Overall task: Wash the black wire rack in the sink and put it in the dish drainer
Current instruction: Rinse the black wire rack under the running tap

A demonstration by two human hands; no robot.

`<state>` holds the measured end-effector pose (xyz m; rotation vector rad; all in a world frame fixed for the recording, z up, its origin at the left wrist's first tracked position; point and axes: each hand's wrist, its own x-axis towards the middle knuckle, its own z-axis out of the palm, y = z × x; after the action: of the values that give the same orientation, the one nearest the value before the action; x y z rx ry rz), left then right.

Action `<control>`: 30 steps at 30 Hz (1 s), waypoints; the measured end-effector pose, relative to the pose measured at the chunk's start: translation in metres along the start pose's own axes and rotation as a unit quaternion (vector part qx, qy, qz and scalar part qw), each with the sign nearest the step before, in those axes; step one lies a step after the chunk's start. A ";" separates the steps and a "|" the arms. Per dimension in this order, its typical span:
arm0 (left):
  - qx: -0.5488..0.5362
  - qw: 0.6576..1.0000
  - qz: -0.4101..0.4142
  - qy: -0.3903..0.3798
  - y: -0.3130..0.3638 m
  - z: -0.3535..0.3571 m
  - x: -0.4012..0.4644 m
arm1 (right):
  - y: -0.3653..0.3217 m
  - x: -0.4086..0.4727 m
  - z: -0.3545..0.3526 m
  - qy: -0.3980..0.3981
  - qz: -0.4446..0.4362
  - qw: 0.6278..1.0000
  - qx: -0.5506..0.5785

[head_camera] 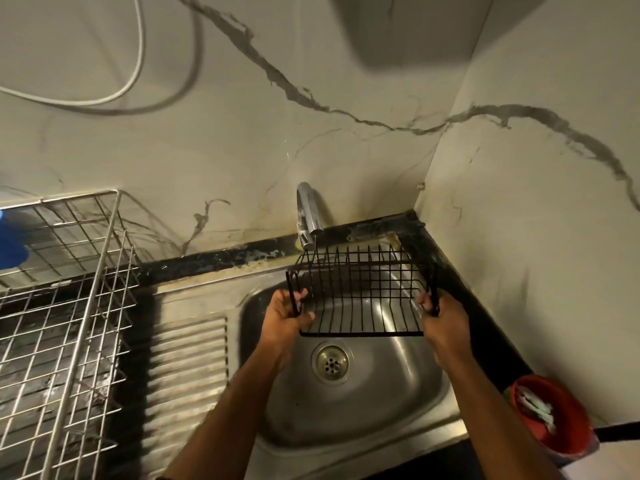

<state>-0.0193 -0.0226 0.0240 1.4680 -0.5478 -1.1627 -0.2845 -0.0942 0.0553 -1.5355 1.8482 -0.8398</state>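
Both hands reach out from the bottom of the view and hold the black wire rack (362,289) up over the sink (408,386). On one side the left hand (285,318) curls its fingers and thumb round the rack's left end wire, and on the other side the right hand (441,315) grips the right end wire the same way. Near the hands, the sink is a shiny metal bowl with a round drain (330,362) in its floor, and a ribbed metal draining board (188,368) joins it on the left. By the sink's right edge sits a red tub (550,415) with pale things inside, too blurry to name. Left of the ribbed board stands the dish drainer (65,323), a tall basket of silver wire on a dark counter. Something blue (12,237) shows through its far wires at the left edge. Farther back, a chrome tap (308,213) bends over the rack's back left corner, and a thin stream of water falls from it onto the wires. A dark, worn strip runs along the back of the sink. Behind it all, the walls are pale with grey marble lines, and they meet in a corner at the right. A white cord (114,95) loops across the wall high on the left. No words or labels can be read anywhere.
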 end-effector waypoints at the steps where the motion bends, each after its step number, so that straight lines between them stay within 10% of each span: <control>1: 0.004 1.000 0.007 -0.003 0.002 0.002 -0.002 | 0.001 0.003 0.000 0.011 0.001 1.000 -0.013; 30: 0.190 0.977 0.087 0.051 0.035 0.017 0.000 | -0.028 -0.004 -0.012 -0.138 0.068 0.908 0.389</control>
<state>-0.0247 -0.0397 0.0584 1.7527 -0.8444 -0.8704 -0.2762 -0.0925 0.0849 -0.9374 1.1713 -1.0560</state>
